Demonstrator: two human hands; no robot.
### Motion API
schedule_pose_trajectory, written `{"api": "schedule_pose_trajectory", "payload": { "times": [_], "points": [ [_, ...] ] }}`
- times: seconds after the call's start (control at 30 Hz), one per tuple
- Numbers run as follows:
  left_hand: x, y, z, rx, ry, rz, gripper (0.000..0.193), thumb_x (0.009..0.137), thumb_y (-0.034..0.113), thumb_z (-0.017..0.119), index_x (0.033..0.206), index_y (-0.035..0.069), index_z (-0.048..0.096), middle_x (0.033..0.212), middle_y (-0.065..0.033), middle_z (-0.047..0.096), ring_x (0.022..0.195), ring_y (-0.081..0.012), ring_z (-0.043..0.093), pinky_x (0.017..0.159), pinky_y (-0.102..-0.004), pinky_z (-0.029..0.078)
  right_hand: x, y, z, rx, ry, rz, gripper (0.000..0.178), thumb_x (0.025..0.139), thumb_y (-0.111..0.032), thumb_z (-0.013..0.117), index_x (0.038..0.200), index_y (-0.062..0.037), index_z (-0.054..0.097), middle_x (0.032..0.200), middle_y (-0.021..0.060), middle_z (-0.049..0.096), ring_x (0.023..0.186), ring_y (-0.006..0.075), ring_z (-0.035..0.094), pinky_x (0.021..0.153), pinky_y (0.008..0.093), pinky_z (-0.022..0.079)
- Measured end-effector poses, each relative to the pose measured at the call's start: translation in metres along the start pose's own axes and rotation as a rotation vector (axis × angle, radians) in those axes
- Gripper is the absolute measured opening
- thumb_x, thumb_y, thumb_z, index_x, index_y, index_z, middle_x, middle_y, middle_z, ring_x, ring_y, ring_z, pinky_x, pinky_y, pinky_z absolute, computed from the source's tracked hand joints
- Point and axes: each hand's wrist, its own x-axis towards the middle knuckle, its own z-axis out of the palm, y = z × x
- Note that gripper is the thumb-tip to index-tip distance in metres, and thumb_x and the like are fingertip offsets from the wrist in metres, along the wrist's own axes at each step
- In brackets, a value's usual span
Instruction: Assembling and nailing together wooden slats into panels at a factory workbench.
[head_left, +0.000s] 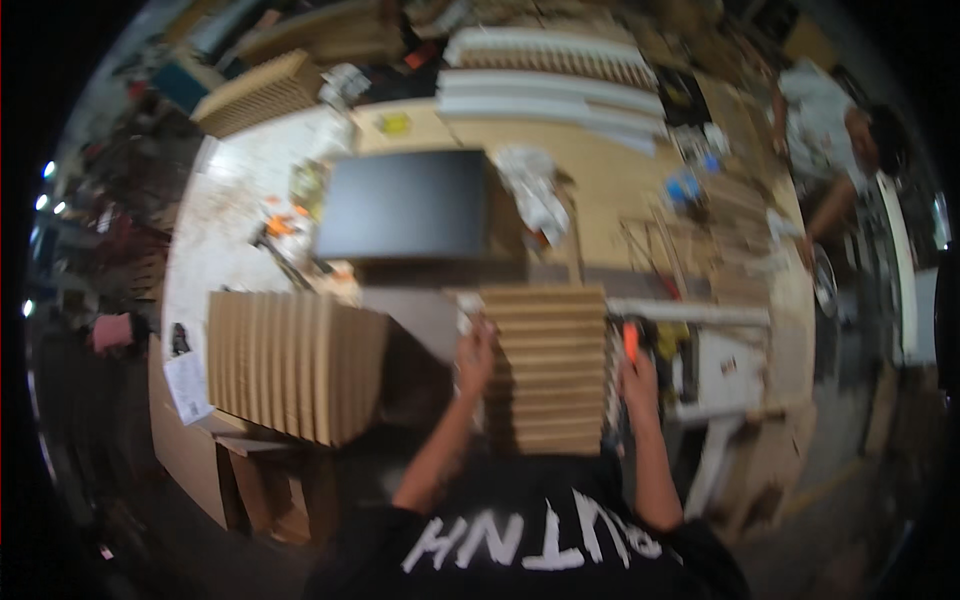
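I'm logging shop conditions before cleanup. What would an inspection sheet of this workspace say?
Surface: long pale wooden workbench, dusty, crowded.
Job's things: ribbed tan wooden slat panel held at both side edges.
Clutter: second ribbed tan slat block at left; flat black rectangular board; white moulding strips; crumpled white rag.
Grippers: left hand grips panel's left edge; right hand on its right edge, with a small orange object.
Cables: nothing seen.
Surroundings: another person at bench's far right.

Printed white paper sheet (186, 385) at bench's left edge; yellow label (394, 123) on far board.
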Motion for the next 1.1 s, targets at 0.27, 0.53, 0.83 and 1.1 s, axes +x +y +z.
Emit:
{"api": "schedule_pose_trajectory", "payload": {
  "times": [0.27, 0.53, 0.83, 1.1],
  "points": [
    [0.01, 0.041, 0.015, 0.002, -0.013, -0.201, 0.05, 0.101, 0.025, 0.055, 0.144, 0.0, 0.046, 0.092, -0.0041, 0.061, 0.084, -0.0106, 0.049, 0.079, -0.0263, 0.043, 0.017, 0.019, -0.007, 0.033, 0.045, 0.057, 0.021, 0.101, -0.021, 0.053, 0.09, -0.0036, 0.053, 0.066, -0.0006, 0.048, 0.05, 0.0076, 0.047, 0.047, 0.0262, 0.038],
    [0.0, 0.024, -0.013, 0.104, 0.025, -0.238, 0.037, 0.102, 0.029, 0.052, 0.116, -0.004, 0.063, 0.076, -0.01, 0.063, 0.074, -0.0131, 0.054, 0.068, -0.033, 0.046, 0.043, 0.031, -0.003, -0.259, 0.051, -0.358, 0.016, 0.095, -0.014, 0.056, 0.092, 0.0014, 0.056, 0.068, 0.0025, 0.049, 0.06, 0.0141, 0.05, 0.055, 0.0324, 0.042],
    [-0.014, 0.036, 0.009, 0.072, 0.078, -0.164, 0.046, 0.1, 0.027, 0.054, 0.141, 0.007, 0.051, 0.096, -0.0183, 0.07, 0.085, -0.0224, 0.065, 0.081, -0.0339, 0.05, 0.035, 0.048, -0.014, 0.018, 0.015, -0.007, 0.015, 0.1, -0.013, 0.052, 0.088, -0.0041, 0.05, 0.061, 0.0018, 0.048, 0.043, 0.0116, 0.047, 0.041, 0.0292, 0.038],
    [0.001, 0.052, 0.01, 0.074, 0.095, -0.098, 0.05, 0.099, 0.027, 0.057, 0.141, 0.001, 0.049, 0.086, -0.0042, 0.063, 0.083, -0.0114, 0.055, 0.079, -0.0276, 0.047, 0.033, 0.028, -0.009, 0.081, 0.079, 0.095, 0.016, 0.101, -0.013, 0.05, 0.088, -0.0044, 0.049, 0.063, 0.0018, 0.048, 0.046, 0.0104, 0.046, 0.045, 0.0285, 0.039]
  ]
}}
